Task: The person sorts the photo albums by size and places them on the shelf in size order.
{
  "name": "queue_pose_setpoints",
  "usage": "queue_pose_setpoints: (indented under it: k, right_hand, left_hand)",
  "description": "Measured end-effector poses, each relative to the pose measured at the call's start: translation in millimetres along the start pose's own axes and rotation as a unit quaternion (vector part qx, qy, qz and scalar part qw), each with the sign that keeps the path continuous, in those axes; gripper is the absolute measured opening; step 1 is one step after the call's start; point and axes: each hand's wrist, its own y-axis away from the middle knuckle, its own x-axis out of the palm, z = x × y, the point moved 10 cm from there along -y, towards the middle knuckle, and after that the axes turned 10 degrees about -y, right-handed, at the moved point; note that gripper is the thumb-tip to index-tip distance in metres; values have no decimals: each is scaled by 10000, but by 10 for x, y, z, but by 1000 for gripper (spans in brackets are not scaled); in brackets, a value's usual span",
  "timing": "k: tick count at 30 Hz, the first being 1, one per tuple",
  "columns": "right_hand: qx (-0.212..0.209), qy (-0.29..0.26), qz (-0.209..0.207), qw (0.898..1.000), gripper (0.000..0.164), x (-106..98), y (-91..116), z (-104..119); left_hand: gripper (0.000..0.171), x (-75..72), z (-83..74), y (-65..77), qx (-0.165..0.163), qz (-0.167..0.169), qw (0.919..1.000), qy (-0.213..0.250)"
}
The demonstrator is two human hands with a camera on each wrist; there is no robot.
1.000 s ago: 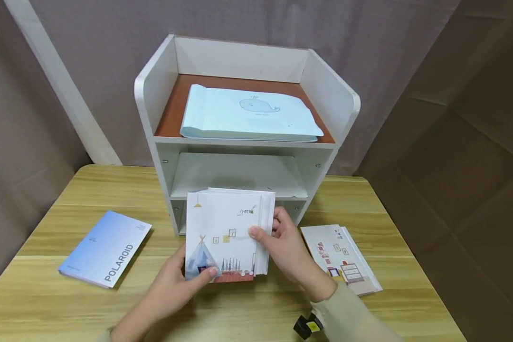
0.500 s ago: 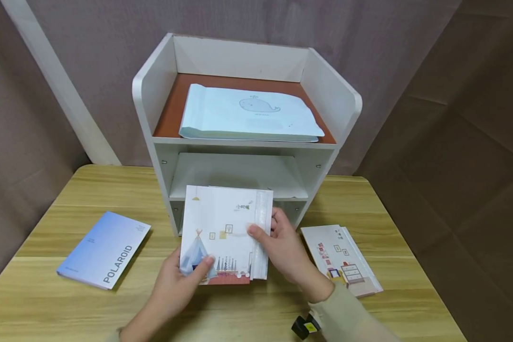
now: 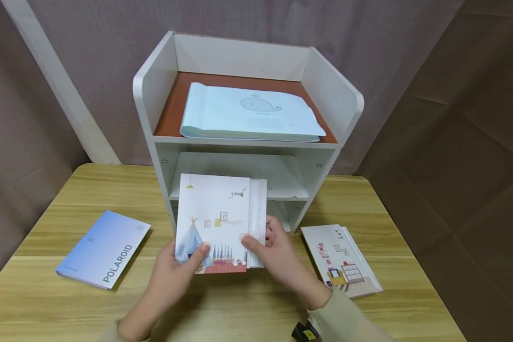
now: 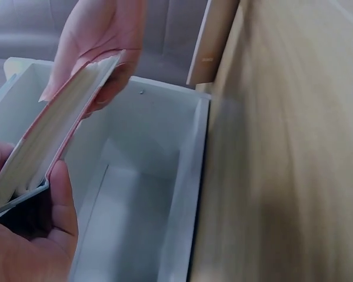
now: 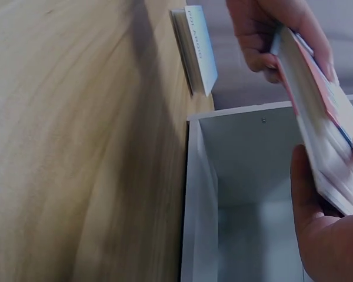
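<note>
A square photo album with a teepee drawn on its white cover is held up in front of the shelf unit. My left hand grips its lower left corner, thumb on the cover and fingers behind. On the right side, my right hand pinches the edge, its thumb near a pale strip that sticks out past the cover. Seen from the left wrist, the thick block of pages lies between two covers, gripped at both ends. In the right wrist view the album hangs over the unit's lower compartment.
A white shelf unit stands at the back of the wooden table. On its top lies a pale whale-print packet. A blue POLAROID album lies at left, another illustrated album at right.
Both hands have lifted the album slightly up and to the left, closer over the shelf unit's front. The other albums and the whale packet stay in place.
</note>
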Motion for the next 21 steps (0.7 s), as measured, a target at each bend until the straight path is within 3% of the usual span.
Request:
queue_pose_setpoints:
  k: [10,21]
  right_hand:
    - [156,-237,605,9978,69,156,45,-97]
    - [200,-144,620,9978,63,168,42,-78]
  left_hand:
    - [36,-150,-34,-159,-416,-204,9987,-231]
    - [37,-199,-119,-228,-158,-92,9998,-34]
